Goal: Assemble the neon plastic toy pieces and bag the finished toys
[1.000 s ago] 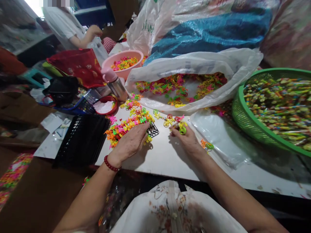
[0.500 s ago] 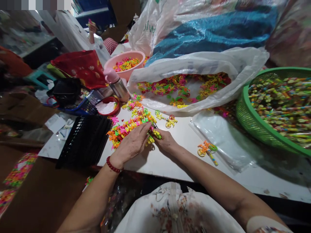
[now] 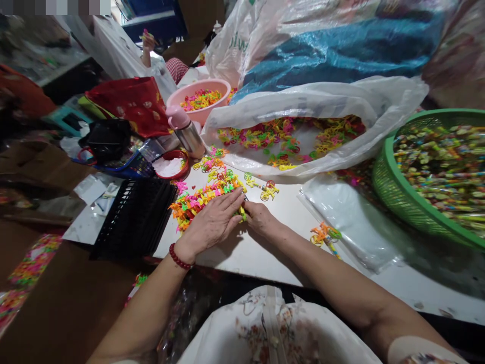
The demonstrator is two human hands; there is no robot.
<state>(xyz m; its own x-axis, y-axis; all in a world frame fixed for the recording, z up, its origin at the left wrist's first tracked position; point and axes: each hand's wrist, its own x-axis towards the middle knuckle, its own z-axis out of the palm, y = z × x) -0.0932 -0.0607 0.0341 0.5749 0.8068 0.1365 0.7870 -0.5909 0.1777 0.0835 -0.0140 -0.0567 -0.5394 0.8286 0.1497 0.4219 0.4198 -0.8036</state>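
Observation:
My left hand point(image 3: 215, 217) lies flat, fingers stretched out, over the near right end of a dense block of small coloured plastic figures point(image 3: 200, 196) set in rows. Its palm covers part of them. Beside it, my right hand point(image 3: 260, 218) has its fingers closed at the block's right end, on what looks like a black rack point(image 3: 245, 197); only a dark edge shows between the hands. Just beyond lie a few loose plastic figures with wheels point(image 3: 268, 190). Right of my right forearm rests an orange and green figure point(image 3: 325, 232) on a striped stick.
Black slotted racks point(image 3: 131, 217) are stacked at left. Behind stand a pink-lidded flask point(image 3: 187, 132), a red bowl of white powder point(image 3: 170, 165) and an open white sack point(image 3: 303, 106) of figures. Clear plastic bags point(image 3: 352, 217) and a green basket point(image 3: 390, 177) are at right.
My left hand has flattened and moved slightly right over the end of the block, covering more figures. My right hand stays at the same end. The whole view has shifted a little.

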